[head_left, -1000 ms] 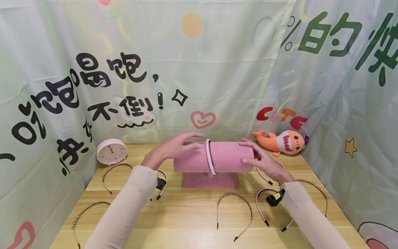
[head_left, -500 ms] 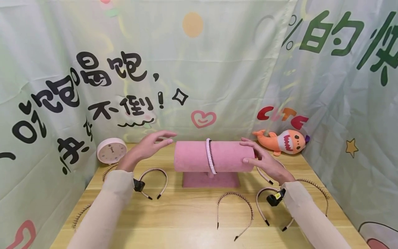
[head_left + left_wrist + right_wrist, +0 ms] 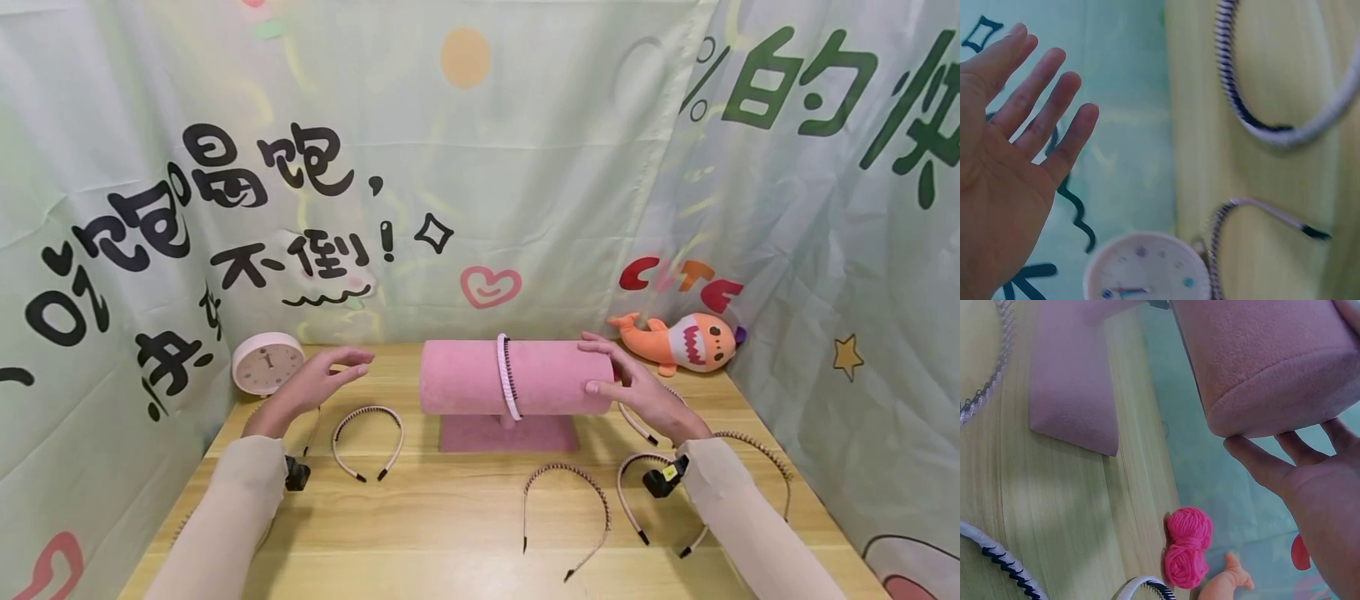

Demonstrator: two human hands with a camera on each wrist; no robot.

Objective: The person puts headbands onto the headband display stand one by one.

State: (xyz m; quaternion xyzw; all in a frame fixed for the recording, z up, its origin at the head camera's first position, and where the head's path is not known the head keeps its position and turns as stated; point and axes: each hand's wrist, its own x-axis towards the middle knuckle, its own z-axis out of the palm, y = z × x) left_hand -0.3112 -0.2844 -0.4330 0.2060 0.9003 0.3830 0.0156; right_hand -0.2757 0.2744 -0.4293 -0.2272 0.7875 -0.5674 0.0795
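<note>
A pink velvet roll stand (image 3: 457,379) stands upright at the back middle, with one white headband (image 3: 504,371) looped around its roll. At the roll's right end my right hand (image 3: 648,396) holds it, thumb in front and fingers behind. The right wrist view shows those fingers (image 3: 1257,462) against the roll's end edge. My left hand (image 3: 318,383) is in the air left of the stand, fingers extended and nothing in them. Below and right of it lies a headband (image 3: 367,409); another headband (image 3: 1215,244) is partly hidden by the left arm.
Several more headbands lie on the wooden table (image 3: 420,533), including one headband (image 3: 566,468) at front centre. A round pink clock (image 3: 262,362) stands back left. An orange plush shark (image 3: 701,343) sits back right, and pink yarn (image 3: 1189,547) lies near it. Printed cloth encloses the table.
My left hand has left the roll and moved left toward the clock, uncovering the headband beside the stand. My right hand and the headband on the roll have stayed put.
</note>
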